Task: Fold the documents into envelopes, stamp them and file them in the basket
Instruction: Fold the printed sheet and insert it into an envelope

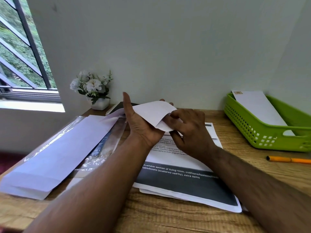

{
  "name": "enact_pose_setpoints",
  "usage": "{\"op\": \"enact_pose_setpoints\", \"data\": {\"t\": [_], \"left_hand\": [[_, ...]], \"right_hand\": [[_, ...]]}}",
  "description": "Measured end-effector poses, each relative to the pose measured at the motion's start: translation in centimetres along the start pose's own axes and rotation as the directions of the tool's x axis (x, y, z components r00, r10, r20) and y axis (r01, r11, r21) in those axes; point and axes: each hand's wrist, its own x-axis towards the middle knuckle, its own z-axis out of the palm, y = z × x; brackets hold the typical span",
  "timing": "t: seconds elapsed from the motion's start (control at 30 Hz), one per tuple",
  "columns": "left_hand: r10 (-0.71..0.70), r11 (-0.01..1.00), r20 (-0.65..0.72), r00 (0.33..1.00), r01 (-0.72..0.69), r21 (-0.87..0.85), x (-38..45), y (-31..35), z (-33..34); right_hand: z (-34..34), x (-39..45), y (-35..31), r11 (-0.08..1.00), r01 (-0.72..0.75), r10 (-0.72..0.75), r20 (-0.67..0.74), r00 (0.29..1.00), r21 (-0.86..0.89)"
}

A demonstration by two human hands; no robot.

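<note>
Lime-green perforated basket (249, 126), orange pen (289, 159)

I counted hands: 2, left hand (143, 126) and right hand (188, 130) | green basket (249, 130): 1 | envelope in basket (259, 106): 1 | envelope held in hands (151, 113): 1 | envelope pack in plastic (55, 152): 1 | orange pen (289, 159): 1 | flower pot (99, 104): 1 | printed document pile (185, 182): 1, sheet count not determinable
</note>
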Motion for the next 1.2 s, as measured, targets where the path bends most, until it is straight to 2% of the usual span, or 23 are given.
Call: {"op": "enact_pose_setpoints", "data": {"t": [0.17,0.27,0.4,0.5,0.67,0.73,0.8,0.87,1.0,1.1,1.2], "left_hand": [[-0.009,1.000,0.058,0.998,0.009,0.003,0.4,0.0,-0.1],[-0.048,0.995,0.048,0.998,0.044,0.084,0.2,0.2,0.1],[-0.078,0.990,0.081,0.994,0.068,0.127,-0.3,-0.1,0.8],[-0.093,0.992,0.105,0.990,0.082,0.097,0.0,-0.3,0.7],[-0.146,0.988,0.191,0.971,0.134,0.075,0.6,0.4,-0.1],[-0.125,0.992,0.198,0.972,0.115,0.057,0.7,0.7,-0.3],[-0.049,0.998,0.132,0.990,0.044,0.046,0.6,1.3,-0.4],[0.046,0.998,0.006,0.999,-0.046,0.033,0.8,2.4,-1.0],[0.174,0.982,-0.185,0.967,-0.185,-0.044,1.4,5.1,-2.9],[0.225,0.968,-0.222,0.949,-0.244,-0.060,1.5,5.6,-3.3],[0.217,0.973,-0.173,0.961,-0.227,-0.040,1.6,4.9,-3.1]], "right_hand": [[0.0,0.2,-0.6,0.999,-0.019,0.022,0.056,0.998,-0.051],[0.2,0.3,-0.5,0.997,-0.018,0.024,0.083,0.996,-0.072],[0.5,0.2,-0.1,0.987,-0.011,0.020,0.052,0.998,-0.159],[0.7,0.1,0.5,0.988,-0.029,0.030,0.002,1.000,-0.148],[1.0,-0.1,1.0,0.991,0.034,-0.031,0.025,0.999,-0.131],[0.8,-0.1,0.9,0.991,0.072,-0.070,0.021,0.997,-0.112],[0.7,-0.2,1.0,0.991,0.103,-0.101,0.028,0.994,-0.088],[0.5,-0.2,0.9,0.990,0.126,-0.123,0.046,0.991,-0.059],[0.4,-0.1,0.4,0.988,0.152,-0.153,0.091,0.984,0.010],[0.5,-0.2,0.2,0.988,0.146,-0.151,0.131,0.980,0.050],[0.5,-0.6,0.6,0.985,0.167,-0.172,0.168,0.971,0.041]]}}
